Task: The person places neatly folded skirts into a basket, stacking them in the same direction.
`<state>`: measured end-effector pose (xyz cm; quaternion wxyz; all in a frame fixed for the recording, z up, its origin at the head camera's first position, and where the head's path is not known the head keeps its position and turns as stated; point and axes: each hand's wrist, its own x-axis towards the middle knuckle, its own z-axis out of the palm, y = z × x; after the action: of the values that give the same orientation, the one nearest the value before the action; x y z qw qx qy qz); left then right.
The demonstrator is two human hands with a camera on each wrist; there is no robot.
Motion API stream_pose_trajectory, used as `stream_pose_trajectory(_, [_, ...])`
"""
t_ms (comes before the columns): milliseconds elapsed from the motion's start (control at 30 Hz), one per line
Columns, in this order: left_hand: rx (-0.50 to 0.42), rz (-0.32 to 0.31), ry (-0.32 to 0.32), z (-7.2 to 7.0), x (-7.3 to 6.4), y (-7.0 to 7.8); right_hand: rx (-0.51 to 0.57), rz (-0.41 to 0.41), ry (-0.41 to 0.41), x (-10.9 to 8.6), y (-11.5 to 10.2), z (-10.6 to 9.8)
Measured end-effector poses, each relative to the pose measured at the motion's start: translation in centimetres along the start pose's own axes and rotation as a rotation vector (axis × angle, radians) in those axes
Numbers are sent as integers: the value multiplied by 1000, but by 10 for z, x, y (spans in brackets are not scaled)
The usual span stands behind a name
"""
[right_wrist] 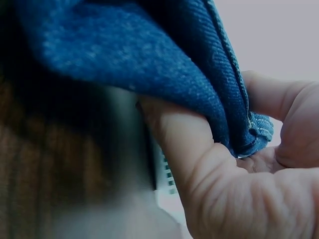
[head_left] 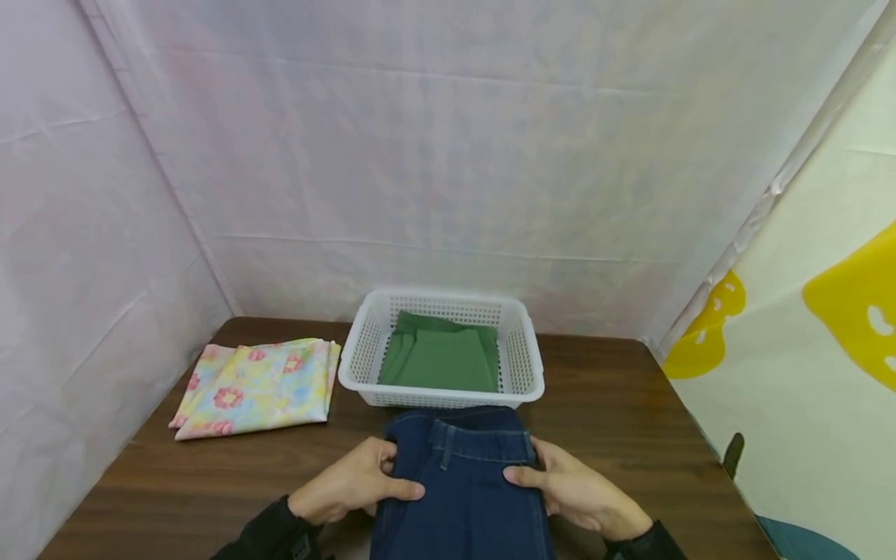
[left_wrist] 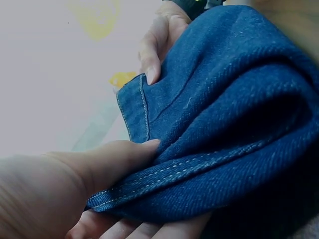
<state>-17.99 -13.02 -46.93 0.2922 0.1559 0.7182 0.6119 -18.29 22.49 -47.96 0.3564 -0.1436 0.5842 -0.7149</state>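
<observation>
White basket: here is our landmark, the white plastic basket point(head_left: 441, 397), latticed and open-topped, standing at the far side of the brown wooden table point(head_left: 609, 412).
Blue jeans: we have the folded blue jeans point(head_left: 469, 498) just in front of the basket, on the person's side, waistband point(head_left: 490, 446) towards it, one belt loop point(head_left: 446, 451) showing; whether the cloth touches the basket, we cannot tell.
Left hand: we see the left hand point(head_left: 360, 476) in front of the basket and to its left, clamped on the jeans' left edge, thumb on top, other fingers underneath.
Right hand: over to the right hand point(head_left: 577, 486), in front of the basket and to its right, clamped on the other edge near the waistband, thumb lying across the denim.
Folds: in the left wrist view we look right into the layers, a dark hollow opening between them, pale stitching along the edge.
Green garment: we spot the folded green garment point(head_left: 448, 362) lying inside the basket.
Floral cloth: and to the left of the basket, just beside it, we find the folded floral cloth point(head_left: 259, 389), pink blooms on yellow and pale blue.
Backdrop: behind the basket we get a whitish sheet point(head_left: 448, 155), hanging and creased.
</observation>
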Motion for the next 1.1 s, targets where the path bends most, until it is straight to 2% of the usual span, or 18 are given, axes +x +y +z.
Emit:
stream_pose_trajectory(233, [78,13,55,1,-8,16,-25,-19,-10,-10,-19,9])
stream_pose_trajectory(367, [117,18,73,0,-13,26,-22,-37,-45,-16,-30,13])
stream_pose_trajectory(567, [104,76,10,-4,-17,41,-43,-79,-77,-22,-47,16])
stream_pose_trajectory(667, [172,140,-12,-9,-18,50,-48,-84,-67,-23,-56,17])
stream_pose_trajectory(833, [359,158,84,-17,-19,65,-68,-119,-44,-23,-72,17])
stream_pose_trajectory(967, [425,100,187,-24,-11,75,-109,-149,-28,-12,-86,12])
stream_pose_trajectory(1100, [456,57,278,-32,3,81,-164,-143,30,4,-99,5])
